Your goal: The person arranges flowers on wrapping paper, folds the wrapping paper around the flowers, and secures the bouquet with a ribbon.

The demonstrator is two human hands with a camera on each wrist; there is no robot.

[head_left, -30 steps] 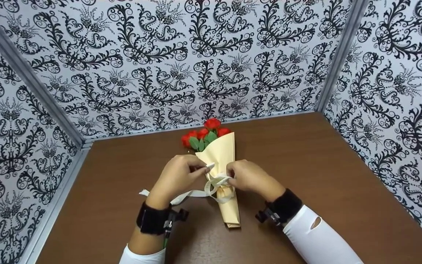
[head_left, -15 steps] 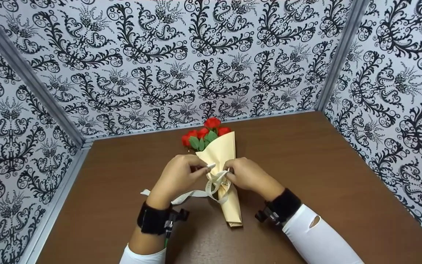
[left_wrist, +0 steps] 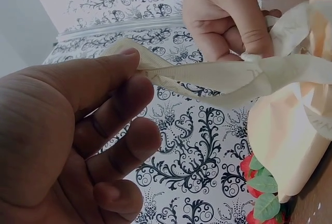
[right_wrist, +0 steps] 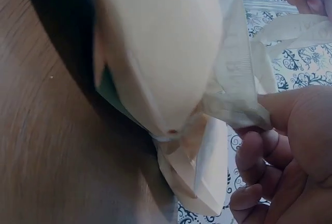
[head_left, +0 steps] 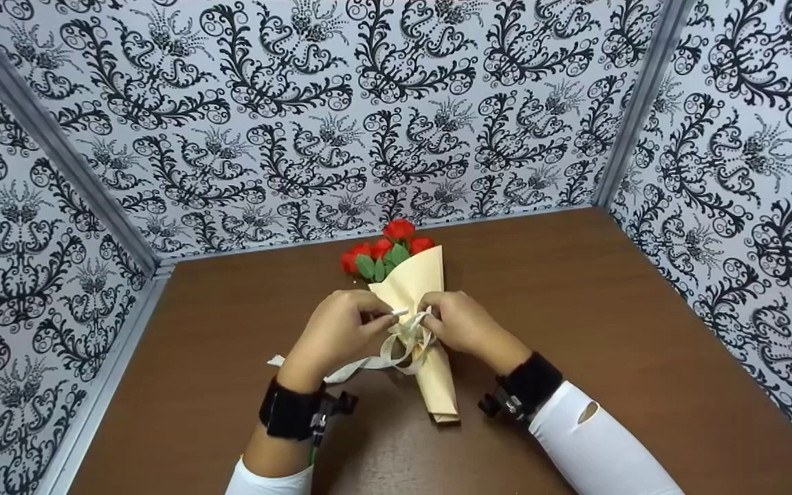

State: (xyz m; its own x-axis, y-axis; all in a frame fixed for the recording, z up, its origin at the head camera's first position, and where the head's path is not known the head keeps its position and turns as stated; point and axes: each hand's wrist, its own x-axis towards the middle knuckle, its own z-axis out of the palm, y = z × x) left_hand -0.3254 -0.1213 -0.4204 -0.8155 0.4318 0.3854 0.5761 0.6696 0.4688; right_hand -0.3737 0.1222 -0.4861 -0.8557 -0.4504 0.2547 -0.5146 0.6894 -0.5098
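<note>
A bouquet of red roses (head_left: 396, 231) with green leaves lies on the table, wrapped in cream paper (head_left: 418, 271). A whitish ribbon (head_left: 357, 366) goes round its narrow waist, forming loops in front, with one loose tail trailing left behind the left wrist. My left hand (head_left: 341, 330) pinches a folded length of the ribbon (left_wrist: 207, 76) between thumb and index finger, the other fingers loosely bent. On the bouquet's right side, my right hand (head_left: 463, 322) pinches another part of the ribbon (right_wrist: 236, 79) close to the knot area. Its thumb and index finger meet on the band.
The brown table (head_left: 540, 275) runs back to patterned black-and-white walls (head_left: 300, 124) on three sides. Metal strips (head_left: 107, 199) line the corners. Black wrist straps with cameras (head_left: 293, 411) sit on both forearms, below the bouquet's sides.
My right hand has moved slightly up and left, drawing its ribbon part upward. The bouquet's lower end has swung a little to the right. My left hand has barely shifted.
</note>
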